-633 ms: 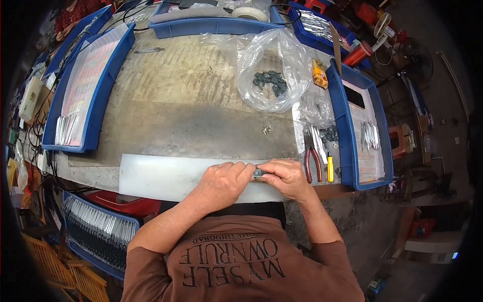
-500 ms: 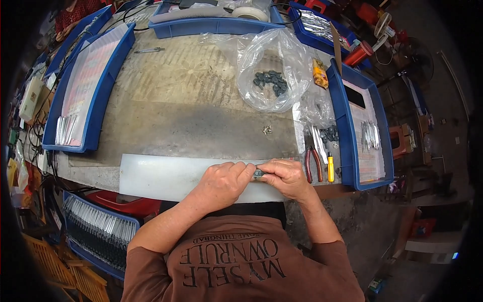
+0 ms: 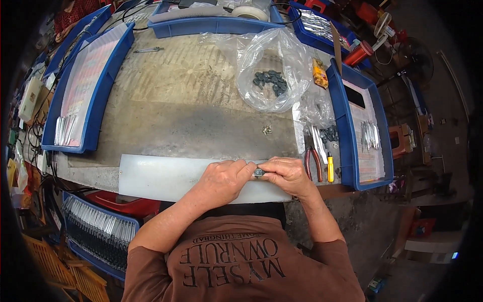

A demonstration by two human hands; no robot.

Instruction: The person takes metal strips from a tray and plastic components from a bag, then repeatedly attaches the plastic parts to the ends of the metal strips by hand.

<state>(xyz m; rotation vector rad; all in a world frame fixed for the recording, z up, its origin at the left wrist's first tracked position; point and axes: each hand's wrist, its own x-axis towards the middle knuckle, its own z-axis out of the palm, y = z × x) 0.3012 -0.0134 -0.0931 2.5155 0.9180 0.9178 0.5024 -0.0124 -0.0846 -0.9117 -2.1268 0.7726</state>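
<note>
A small dark grey-green piece (image 3: 259,172) shows between my hands, above the right part of a pale, translucent board (image 3: 156,176) along the table's near edge. My left hand (image 3: 225,179) is closed, its thumb and forefinger pinching the piece from the left. From the other side my right hand (image 3: 286,174) grips it too, fingers curled. What else the fingers cover is hidden. Similar dark pieces (image 3: 270,80) lie in a clear plastic bag (image 3: 246,98) farther back. A little heap of small metal parts (image 3: 266,130) rests beyond my hands.
Right of my hands lie red-handled pliers (image 3: 316,165) and a yellow-handled screwdriver (image 3: 330,169). Blue trays flank the table, one at right (image 3: 347,136) and one at left (image 3: 95,121), both with thin metal pieces. Another blue tray (image 3: 216,26) stands at the back. A person's hand (image 3: 63,35) appears far left.
The dark piece has turned slightly and shows a little more between my fingertips. Both hands stay in nearly the same place and keep their grip.
</note>
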